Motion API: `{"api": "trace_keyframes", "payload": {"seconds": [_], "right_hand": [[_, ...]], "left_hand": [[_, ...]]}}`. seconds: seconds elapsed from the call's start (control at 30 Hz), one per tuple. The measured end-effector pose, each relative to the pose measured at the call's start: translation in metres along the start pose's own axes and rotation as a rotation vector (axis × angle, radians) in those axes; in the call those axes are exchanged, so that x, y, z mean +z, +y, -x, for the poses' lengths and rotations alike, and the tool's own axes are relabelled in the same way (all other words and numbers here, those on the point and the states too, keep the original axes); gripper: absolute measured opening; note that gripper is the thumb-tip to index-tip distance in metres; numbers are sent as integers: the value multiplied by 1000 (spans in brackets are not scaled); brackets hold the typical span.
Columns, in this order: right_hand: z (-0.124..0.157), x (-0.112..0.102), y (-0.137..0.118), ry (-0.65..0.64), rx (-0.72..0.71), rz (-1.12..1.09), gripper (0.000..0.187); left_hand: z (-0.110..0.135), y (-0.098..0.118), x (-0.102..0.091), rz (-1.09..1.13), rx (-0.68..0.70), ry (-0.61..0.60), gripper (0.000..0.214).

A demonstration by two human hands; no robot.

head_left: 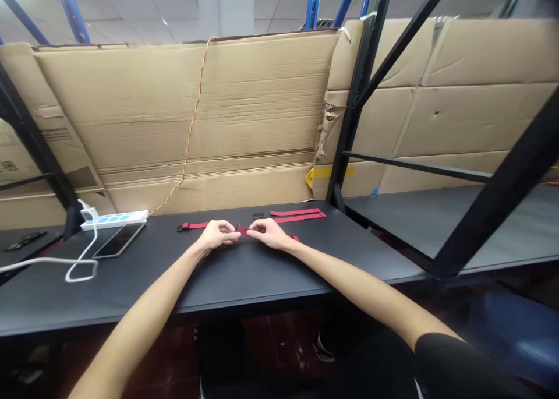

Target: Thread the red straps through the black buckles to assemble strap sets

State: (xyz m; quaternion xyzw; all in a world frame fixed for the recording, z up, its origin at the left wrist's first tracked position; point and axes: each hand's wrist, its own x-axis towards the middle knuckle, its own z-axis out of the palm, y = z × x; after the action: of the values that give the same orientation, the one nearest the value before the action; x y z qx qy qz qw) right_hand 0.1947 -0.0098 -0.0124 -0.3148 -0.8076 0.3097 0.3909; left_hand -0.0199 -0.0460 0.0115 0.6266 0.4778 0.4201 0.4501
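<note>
Between my two hands a short stretch of red strap [243, 230] shows, pinched from both sides just above the black table. My left hand [219, 234] closes on its left part with thumb and forefinger. On the other side my right hand [268, 233] pinches it the same way. A red strap with a black buckle [192, 226] lies to the left, its right end running behind my left hand. Behind my right hand are small black buckles [258, 215] and a folded red strap [297, 215]. A bit of red webbing peeks out past my right wrist.
On the left a white power strip [117, 219] stands by a phone [120, 240] and a looping white cable [82, 271]. A cardboard wall [253, 113] closes off the back. Black metal rack posts [360, 90] rise at the right of the table [262, 276].
</note>
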Motion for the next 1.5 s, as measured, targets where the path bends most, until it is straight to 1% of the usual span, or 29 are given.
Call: {"api": "trace_keyframes", "payload": {"seconds": [0.13,0.27,0.33,0.4,0.5,0.6,0.67,0.73,0.83,0.9,1.0,1.07,1.13,1.2,1.27,1.37,1.5], "right_hand": [[2,0,-2,-46,-22,3,28],[3,1,-2,-91,-36,-17,28],[3,2,-2,-104,-47,-8,28],[3,2,-2,-109,-62,22,27],[3,0,-3,-98,-99,151,27],[2,-7,-2,-88,-135,405,28],[1,-14,1,-106,-120,538,29],[0,-21,5,-143,-76,567,29],[-3,-31,10,-199,-9,485,31],[-5,-36,13,-227,28,412,30],[-6,-40,16,-245,69,352,28],[-6,-40,16,-225,53,343,29],[-5,-39,15,-196,-3,318,31],[-4,-35,13,-170,-55,268,34],[-5,-29,12,-136,-79,208,37],[-6,-19,10,-88,-72,79,39],[-5,-8,6,-111,-72,-122,40]], "left_hand": [[0,1,1,-47,13,-43,41],[0,0,4,-101,64,-105,37],[-1,0,5,-146,83,-106,35],[-1,0,6,-180,86,-83,34],[-2,1,5,-163,89,3,30],[-3,2,2,-116,115,190,29],[-4,3,0,-87,121,311,30],[-4,3,-3,-66,116,386,29],[-5,3,-3,-56,122,421,23],[-5,3,-2,-63,135,418,21],[-4,3,0,-82,158,394,26],[-4,4,1,-87,187,333,28],[-3,6,2,-98,238,252,31],[-2,6,3,-128,276,185,36],[0,6,6,-152,272,151,41],[1,6,11,-163,241,113,37],[2,5,17,-196,245,66,32]]}}
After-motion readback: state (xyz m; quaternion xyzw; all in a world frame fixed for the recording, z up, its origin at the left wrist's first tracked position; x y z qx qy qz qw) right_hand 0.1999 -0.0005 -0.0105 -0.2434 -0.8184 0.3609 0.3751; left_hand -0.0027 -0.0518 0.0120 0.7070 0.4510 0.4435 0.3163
